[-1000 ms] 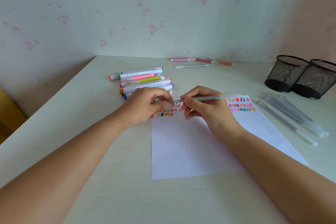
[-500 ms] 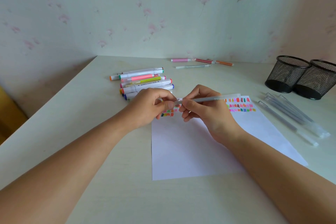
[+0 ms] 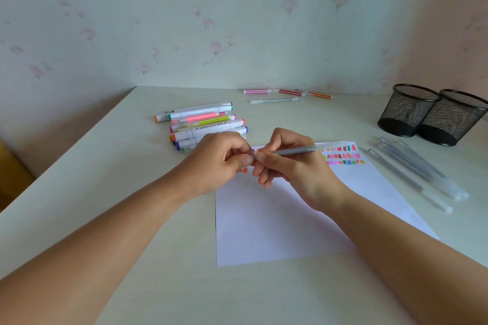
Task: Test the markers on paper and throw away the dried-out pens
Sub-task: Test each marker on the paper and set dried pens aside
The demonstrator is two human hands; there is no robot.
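- Pale desk (image 3: 126, 208) under flowered wallpaper (image 3: 184, 21) is our bench, and we hold the work above the far end of the paper (image 3: 266, 221).
- Our left hand (image 3: 216, 166) pinches one end of the grey pen (image 3: 295, 152) between thumb and forefinger. Our right hand (image 3: 295, 169) wraps thumb and curled fingers round the barrel right beside that pinch, so the two grips almost touch.
- We judge the close grips are for pulling or twisting something at that end. The fingers cover it, so we cannot tell whether it is a nib, a cap or the back end.
- The pen lies nearly level, and its translucent end points away to the right of our right fingers.
- Both wrists are lifted off the sheet, and the forearms converge from the near corners.
- Directly beneath the fingers the paper waits. Its colour swatches (image 3: 343, 155) run just right of our right fingers, and a few peek out under the left.
- Just beyond our left fingers sits the heap of markers (image 3: 206, 121).
- Well right of our right hand lie more grey pens (image 3: 412, 169) in a row. We guess they are queued for testing or already tested.
- Farther right stand two mesh cups (image 3: 406, 111).
- Far past the fingers, by the wall, lie thin pens (image 3: 287, 92).
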